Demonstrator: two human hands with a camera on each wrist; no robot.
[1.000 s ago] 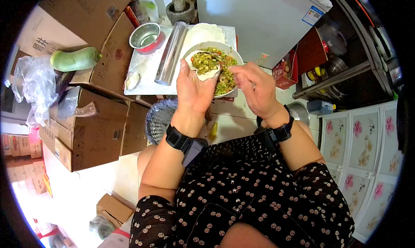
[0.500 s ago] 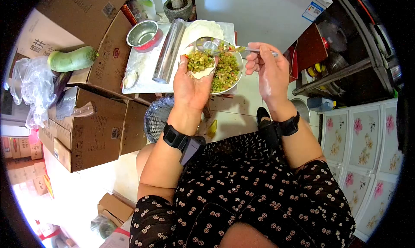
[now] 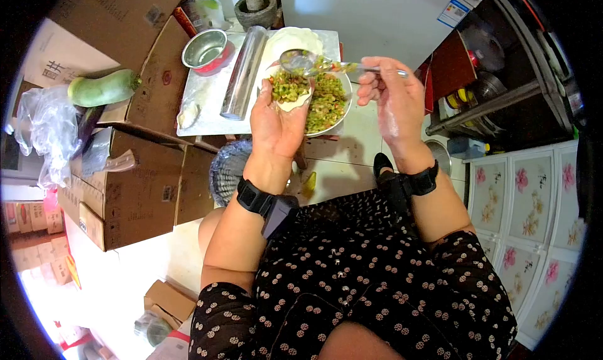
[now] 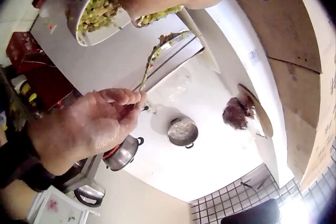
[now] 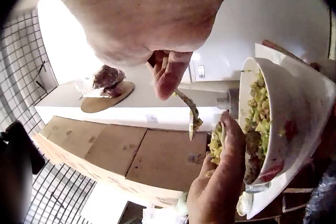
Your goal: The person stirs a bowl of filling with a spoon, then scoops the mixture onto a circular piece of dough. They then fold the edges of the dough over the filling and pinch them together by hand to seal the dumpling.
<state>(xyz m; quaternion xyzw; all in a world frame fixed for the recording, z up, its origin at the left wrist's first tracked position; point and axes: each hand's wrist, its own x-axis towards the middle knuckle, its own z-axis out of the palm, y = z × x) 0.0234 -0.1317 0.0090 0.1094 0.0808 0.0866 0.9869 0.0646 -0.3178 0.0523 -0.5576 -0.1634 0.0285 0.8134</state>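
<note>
My left hand (image 3: 276, 131) holds a round dough wrapper (image 3: 296, 104) cupped between thumb and fingers, heaped with chopped green filling (image 3: 289, 89) flecked with red. My right hand (image 3: 400, 106) pinches the handle of a metal spoon (image 3: 296, 61). The spoon's bowl hangs just above the filled wrapper, and bits of filling cling to it, as the right wrist view also shows. Beneath and to the right of the wrapper is a white bowl (image 5: 299, 113) of the same filling, partly hidden by my left hand in the head view. Flat dough sheets (image 3: 298, 38) lie behind it.
A shiny metal cylinder (image 3: 245, 74) and a steel bowl (image 3: 206, 50) rest on the small table (image 3: 207, 118). A stone mortar (image 3: 255, 13) stands behind. Cardboard boxes (image 3: 141, 190) with a green gourd (image 3: 103, 88) and a knife are at left, drawers (image 3: 524, 190) at right.
My right hand has lifted the spoon from over the bowl and swung it up and across, above the wrapper. Over the last half second both hands have barely moved.
</note>
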